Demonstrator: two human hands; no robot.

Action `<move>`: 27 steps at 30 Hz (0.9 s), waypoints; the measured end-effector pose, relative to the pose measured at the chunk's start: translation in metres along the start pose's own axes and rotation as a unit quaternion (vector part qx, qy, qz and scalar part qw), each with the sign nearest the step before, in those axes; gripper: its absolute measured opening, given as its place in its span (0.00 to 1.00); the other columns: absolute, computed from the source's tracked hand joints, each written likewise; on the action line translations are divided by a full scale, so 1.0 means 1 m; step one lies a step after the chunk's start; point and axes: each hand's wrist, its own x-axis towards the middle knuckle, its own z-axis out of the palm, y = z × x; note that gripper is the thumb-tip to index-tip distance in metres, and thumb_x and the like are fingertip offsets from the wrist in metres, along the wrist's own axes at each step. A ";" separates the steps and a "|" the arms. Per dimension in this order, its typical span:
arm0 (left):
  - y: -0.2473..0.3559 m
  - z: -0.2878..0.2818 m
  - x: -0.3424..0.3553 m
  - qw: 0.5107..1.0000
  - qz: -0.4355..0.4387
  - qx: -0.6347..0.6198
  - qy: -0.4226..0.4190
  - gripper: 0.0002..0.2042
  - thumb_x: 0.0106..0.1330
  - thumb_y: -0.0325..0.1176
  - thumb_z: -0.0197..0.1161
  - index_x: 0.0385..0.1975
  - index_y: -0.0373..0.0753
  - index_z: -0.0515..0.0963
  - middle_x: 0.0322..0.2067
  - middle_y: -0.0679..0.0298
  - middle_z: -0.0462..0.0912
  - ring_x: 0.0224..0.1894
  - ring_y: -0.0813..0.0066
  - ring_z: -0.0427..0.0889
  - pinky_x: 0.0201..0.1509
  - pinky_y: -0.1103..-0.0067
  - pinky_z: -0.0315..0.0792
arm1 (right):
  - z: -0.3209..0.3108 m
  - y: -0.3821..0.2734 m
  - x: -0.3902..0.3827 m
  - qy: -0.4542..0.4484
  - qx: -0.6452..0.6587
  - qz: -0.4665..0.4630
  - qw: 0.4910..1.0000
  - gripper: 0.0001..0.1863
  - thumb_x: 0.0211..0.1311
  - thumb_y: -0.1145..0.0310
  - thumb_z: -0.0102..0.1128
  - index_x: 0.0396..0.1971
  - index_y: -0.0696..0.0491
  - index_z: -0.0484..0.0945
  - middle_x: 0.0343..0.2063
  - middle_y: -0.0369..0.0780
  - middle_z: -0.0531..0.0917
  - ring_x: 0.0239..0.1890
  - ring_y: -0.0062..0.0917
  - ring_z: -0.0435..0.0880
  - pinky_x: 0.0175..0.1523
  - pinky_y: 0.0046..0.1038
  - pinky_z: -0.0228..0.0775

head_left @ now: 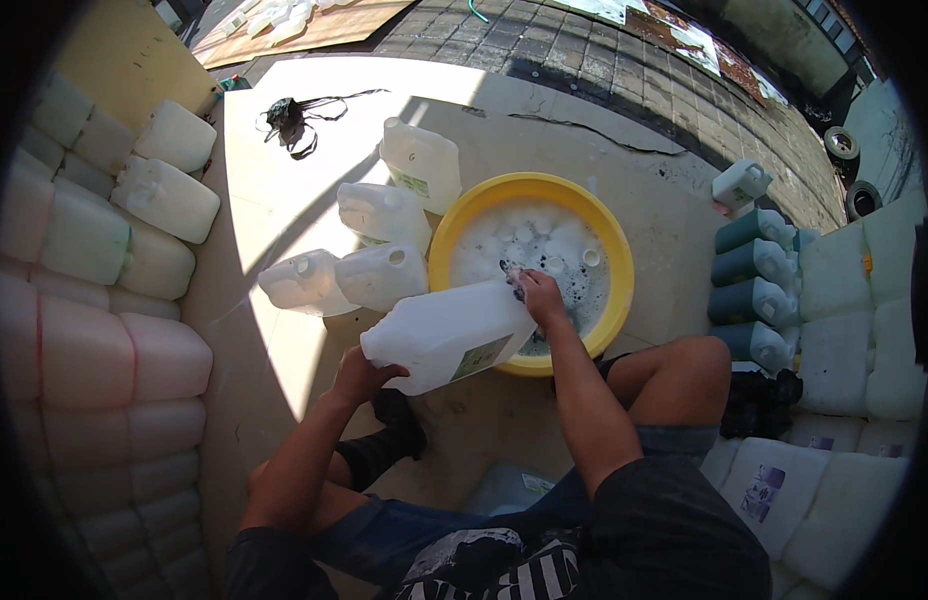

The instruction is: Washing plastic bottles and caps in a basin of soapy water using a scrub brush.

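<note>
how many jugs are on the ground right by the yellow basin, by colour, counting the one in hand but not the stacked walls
White translucent plastic jugs lying left of the yellow round plastic basin: 4
White plastic jug held over the basin rim, left hand at its base, right hand at its neck end: 1
Teal plastic jugs in a row at right: 4
Total: 9

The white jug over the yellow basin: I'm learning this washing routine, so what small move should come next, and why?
Probably a scrub along the white jug near its end over the soapy yellow basin. The left hand braces its base, and the right hand presses a dark scrubber against the jug's far end, above the suds.
</note>
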 end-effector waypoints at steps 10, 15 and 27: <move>0.127 -0.039 0.008 0.973 0.073 0.219 0.021 0.23 0.48 0.48 0.81 0.41 0.42 0.85 0.32 0.58 0.89 0.38 0.56 0.90 0.44 0.64 0.82 | 0.096 -0.133 -0.143 0.016 -0.090 -0.461 0.882 0.21 0.62 0.63 0.63 0.53 0.56 0.81 0.50 0.48 0.83 0.57 0.45 0.81 0.64 0.39 0.71; 0.134 -0.031 0.005 0.881 0.233 0.378 0.164 0.31 0.41 0.67 0.78 0.31 0.44 0.86 0.25 0.63 0.87 0.32 0.66 0.85 0.59 0.69 0.69 | 0.089 -0.146 -0.156 0.019 -0.074 -0.419 0.905 0.15 0.62 0.64 0.62 0.43 0.58 0.82 0.36 0.48 0.83 0.38 0.46 0.84 0.46 0.40 0.77; 0.093 0.056 -0.023 0.866 0.294 0.011 0.404 0.32 0.67 0.69 0.50 0.21 0.42 0.78 0.42 0.59 0.75 0.50 0.54 0.72 0.68 0.55 0.55 | 0.110 -0.070 -0.219 0.124 0.043 -0.478 0.869 0.15 0.63 0.66 0.58 0.44 0.61 0.79 0.40 0.50 0.82 0.45 0.44 0.83 0.54 0.38 0.74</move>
